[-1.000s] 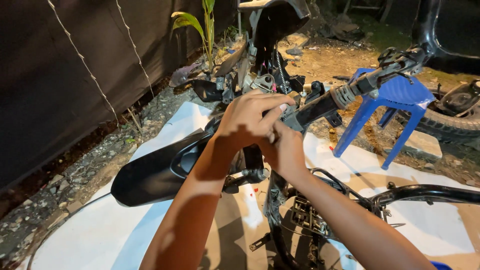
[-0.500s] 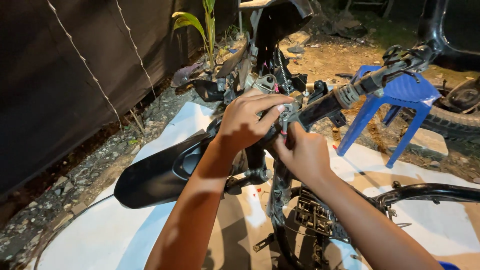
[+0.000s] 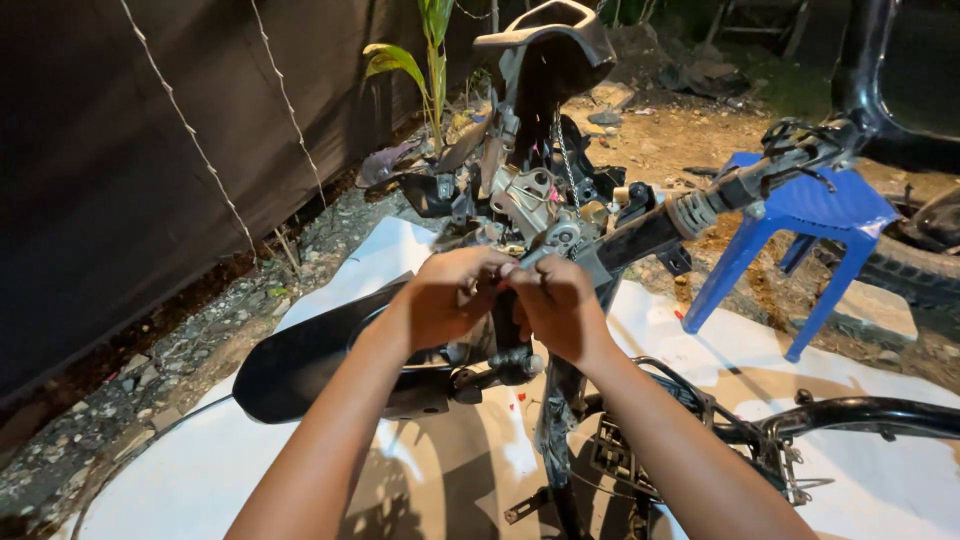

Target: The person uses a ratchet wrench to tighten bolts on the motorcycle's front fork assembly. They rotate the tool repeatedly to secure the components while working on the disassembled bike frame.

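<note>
Both hands are seen close together at the middle of a stripped motorbike frame point(image 3: 560, 420). The left hand point(image 3: 445, 300) is curled, its fingers pinched on something small just under a metal bracket point(image 3: 560, 240); what is pinched is too small to be made out. The right hand point(image 3: 560, 310) is clenched right beside it, fingertips touching the same spot, so the piece itself is hidden between the two sets of fingers. The bracket sits at the top of the steering column, just above the knuckles, with a thin chain point(image 3: 562, 150) hanging down to it from above.

A black handlebar point(image 3: 700, 205) is laid slanting up to the right, passing just behind the right hand and crowding that side. A black mudguard point(image 3: 300, 360) is spread out below the left forearm, blocking the view of the ground there. A dark seat-shaped part point(image 3: 550, 40) is perched at the top of the column.

Around the work, a white sheet point(image 3: 180, 470) is spread on the ground under the frame. A blue plastic stool point(image 3: 800, 230) is stood to the right, behind the handlebar end, with a tyre point(image 3: 910, 275) beyond it. A dark tarp wall point(image 3: 120, 170) closes off the left side, gravel point(image 3: 170, 350) runs along its foot, and a green plant point(image 3: 425, 60) is seen at its far end.
</note>
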